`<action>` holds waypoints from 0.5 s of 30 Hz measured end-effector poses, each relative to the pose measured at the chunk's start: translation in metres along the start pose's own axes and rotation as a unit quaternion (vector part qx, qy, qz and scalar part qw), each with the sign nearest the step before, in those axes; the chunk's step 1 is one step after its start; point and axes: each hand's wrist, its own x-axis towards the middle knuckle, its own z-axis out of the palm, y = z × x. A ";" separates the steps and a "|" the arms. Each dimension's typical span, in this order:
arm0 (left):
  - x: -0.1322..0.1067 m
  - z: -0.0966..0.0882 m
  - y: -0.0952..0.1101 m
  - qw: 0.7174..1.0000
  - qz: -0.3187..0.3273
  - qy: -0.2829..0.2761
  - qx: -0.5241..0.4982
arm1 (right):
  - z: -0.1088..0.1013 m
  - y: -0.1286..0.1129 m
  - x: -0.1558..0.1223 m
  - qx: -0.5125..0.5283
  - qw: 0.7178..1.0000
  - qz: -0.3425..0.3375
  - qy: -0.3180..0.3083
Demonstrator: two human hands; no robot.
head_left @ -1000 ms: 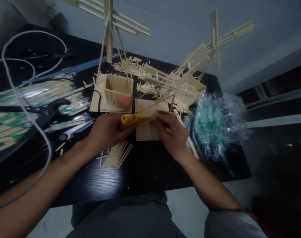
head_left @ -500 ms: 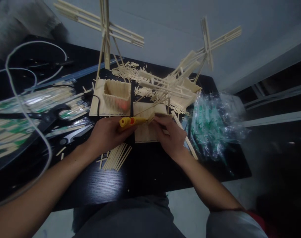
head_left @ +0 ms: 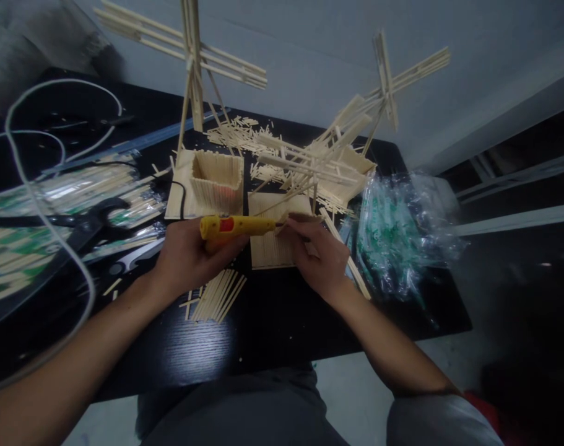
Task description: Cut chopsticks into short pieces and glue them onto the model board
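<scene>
My left hand (head_left: 184, 254) is wrapped round a yellow glue gun (head_left: 238, 227) with a red patch on its side. The gun lies nearly level, its nozzle pointing right at my right fingertips. In a closed pinch, my right hand (head_left: 321, 254) holds a short wooden stick (head_left: 304, 217) close to the nozzle; the fingers partly cover it. Both hands are over a flat panel of wooden sticks (head_left: 270, 248) on the black table. Just left of the panel stands a box of upright sticks (head_left: 216, 186) on its own stick base.
Cut sticks (head_left: 220, 296) lie in front of my left hand. Pliers (head_left: 91, 223), a white cable (head_left: 19, 161) and bagged sticks (head_left: 12, 248) are on the left. Windmill-like stick frames (head_left: 195, 62) rise at the back. Crumpled plastic bags (head_left: 393, 229) are on the right.
My left hand has moved slightly left and turned the glue gun, so more of its side shows. My right hand has stayed almost still.
</scene>
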 end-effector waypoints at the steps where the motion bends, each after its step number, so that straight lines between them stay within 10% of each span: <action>1: 0.000 0.000 0.001 1.000 0.000 0.003 -0.004 | -0.001 0.000 0.000 -0.002 1.000 0.002 -0.004; 15: 0.003 0.006 0.001 0.999 0.026 0.026 -0.009 | -0.002 0.000 -0.001 0.009 1.000 0.011 -0.014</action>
